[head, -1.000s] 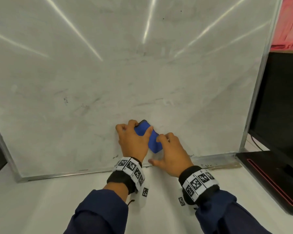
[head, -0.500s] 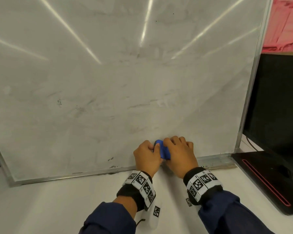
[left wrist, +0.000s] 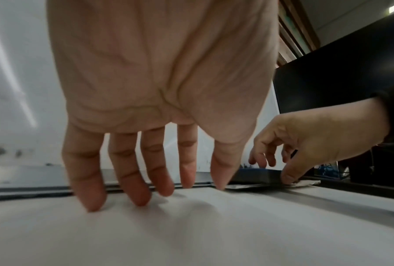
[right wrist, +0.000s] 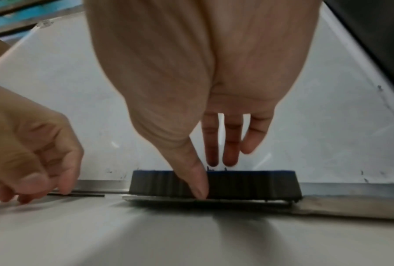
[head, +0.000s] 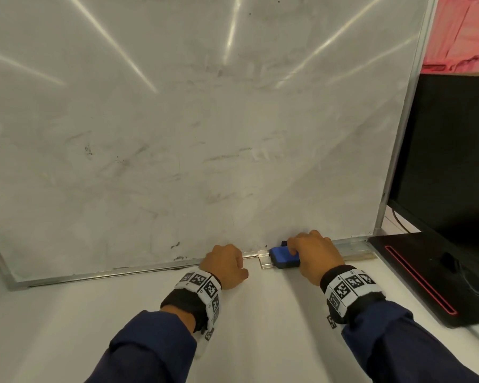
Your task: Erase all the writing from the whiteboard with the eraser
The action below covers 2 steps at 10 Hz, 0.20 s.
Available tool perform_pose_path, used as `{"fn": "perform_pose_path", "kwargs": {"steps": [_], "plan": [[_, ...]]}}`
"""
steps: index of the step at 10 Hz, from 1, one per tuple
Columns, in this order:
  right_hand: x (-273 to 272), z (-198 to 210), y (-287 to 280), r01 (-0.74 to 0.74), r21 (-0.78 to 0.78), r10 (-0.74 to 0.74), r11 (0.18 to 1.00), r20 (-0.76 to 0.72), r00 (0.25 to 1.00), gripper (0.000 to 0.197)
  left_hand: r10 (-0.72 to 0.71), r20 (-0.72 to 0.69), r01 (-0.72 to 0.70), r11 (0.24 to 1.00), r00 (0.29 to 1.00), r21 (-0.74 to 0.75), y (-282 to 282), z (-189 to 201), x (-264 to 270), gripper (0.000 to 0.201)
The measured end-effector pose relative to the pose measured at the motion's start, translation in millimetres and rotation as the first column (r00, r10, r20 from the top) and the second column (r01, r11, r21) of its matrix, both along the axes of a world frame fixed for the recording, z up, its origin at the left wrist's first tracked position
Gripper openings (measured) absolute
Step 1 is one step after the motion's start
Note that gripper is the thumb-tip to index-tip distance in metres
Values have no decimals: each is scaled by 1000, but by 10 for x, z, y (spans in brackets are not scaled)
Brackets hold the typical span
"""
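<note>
The whiteboard stands upright on the white table, smeared grey, with small dark marks near its bottom edge and one at the left. The blue eraser lies felt-down on the metal ledge at the board's foot. My right hand holds it, thumb on the dark front side of the eraser and fingers over the back. My left hand hovers just left of it, holding nothing, its relaxed fingers pointing down at the table.
A black monitor stands close on the right; its base, with a red stripe, reaches toward my right wrist. Red cloth hangs behind. The white table runs along the board's aluminium frame.
Both hands slid the eraser down and right off the board face. It now sits on the bottom ledge under my right hand, and my left hand has let go.
</note>
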State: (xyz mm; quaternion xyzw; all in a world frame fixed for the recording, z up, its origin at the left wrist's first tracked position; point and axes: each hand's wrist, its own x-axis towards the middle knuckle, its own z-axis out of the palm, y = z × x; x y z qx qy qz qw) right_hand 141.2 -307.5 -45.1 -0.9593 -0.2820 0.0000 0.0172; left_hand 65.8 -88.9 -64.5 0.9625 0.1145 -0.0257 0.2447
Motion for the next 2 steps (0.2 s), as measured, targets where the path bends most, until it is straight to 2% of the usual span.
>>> {"fn": "perform_pose_path", "kwargs": {"steps": [1,2], "plan": [[-46,17,27,24,8,-24,1000,-7,1000,25,-20,-86,26,997,996,72,110,30,-81,30],[-85,28,76,37,-24,-37,999,10,999,27,18,-168,7,989,986,147,206,79,-158,44]]}}
